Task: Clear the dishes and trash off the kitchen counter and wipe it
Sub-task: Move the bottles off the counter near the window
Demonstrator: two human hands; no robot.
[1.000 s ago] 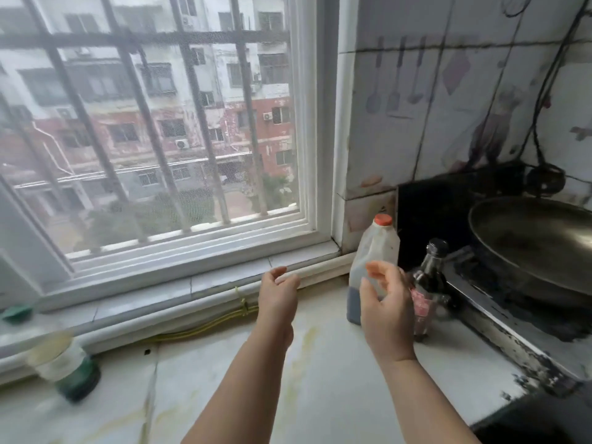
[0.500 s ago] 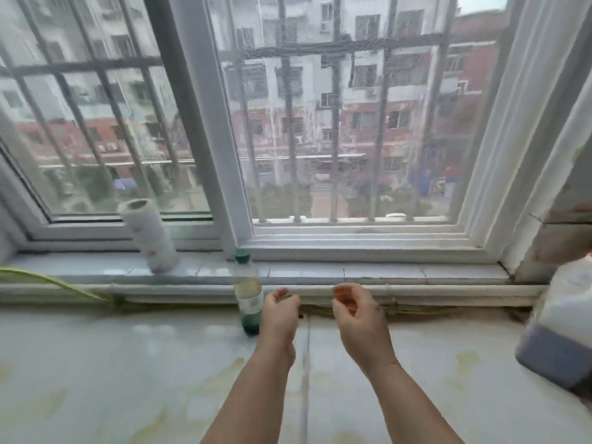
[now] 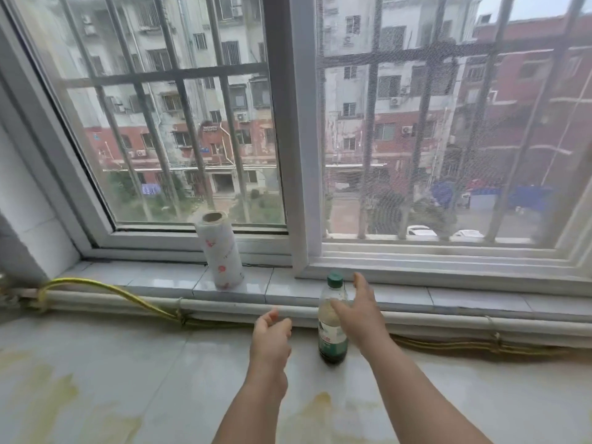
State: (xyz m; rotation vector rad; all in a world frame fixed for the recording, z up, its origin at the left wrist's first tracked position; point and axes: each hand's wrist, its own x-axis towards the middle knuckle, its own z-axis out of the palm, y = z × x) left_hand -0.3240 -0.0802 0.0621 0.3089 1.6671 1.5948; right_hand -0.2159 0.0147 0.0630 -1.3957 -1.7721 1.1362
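Now reaches the bottle [image 3: 332, 346] with right hand [image 3: 360, 315] spread, unclamped; left hand [image 3: 270, 338] loose beside. Probably readies clearing it off worktop [image 3: 128, 379].

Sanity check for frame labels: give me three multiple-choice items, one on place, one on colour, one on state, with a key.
1. Where does the paper roll stand?
A. on the windowsill
B. in a sink
C. in a hand

2. What colour is the cap of the bottle?
A. red
B. green
C. white

3. What does the left hand hold?
A. the bottle
B. the paper roll
C. nothing

Key:
1 A, it stands upright on the sill tiles by the window frame.
2 B, the cap on top is green.
3 C, its fingers hang loosely curled over the counter, clear of both.
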